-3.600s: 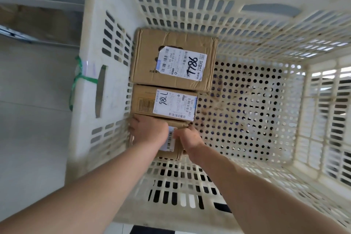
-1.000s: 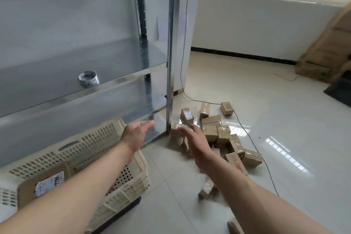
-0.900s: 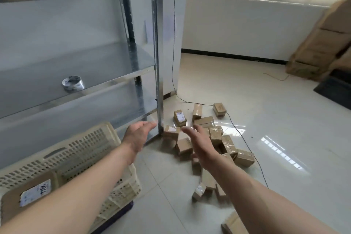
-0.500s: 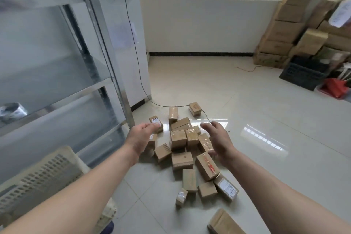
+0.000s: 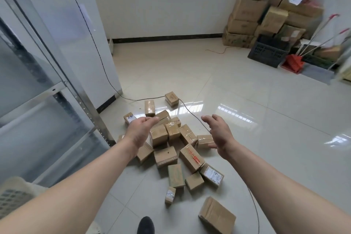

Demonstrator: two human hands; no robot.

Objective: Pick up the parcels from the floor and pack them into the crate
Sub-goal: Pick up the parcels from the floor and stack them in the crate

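boxes lie in a heap on the shiny floor [image 5: 247,123], just past two bare hands. i count about seventeen small brown parcels [image 5: 165,155] in the heap, some leaning on each other, and one bigger box [image 5: 216,215] lies apart, near the bottom of the view. one small parcel [image 5: 171,98] sits alone at the far end, beside a thin black wire [image 5: 191,114] that runs across the floor. the left hand [image 5: 140,129] is held above the heap, fingers spread wide, holding nothing. the right hand [image 5: 218,133] is also above the heap, fingers loose and wide, holding nothing. one corner of the pale crate [image 5: 13,194] shows at the bottom left, beside a metal shelf [image 5: 79,100]. big boxes are stacked far off on the right.
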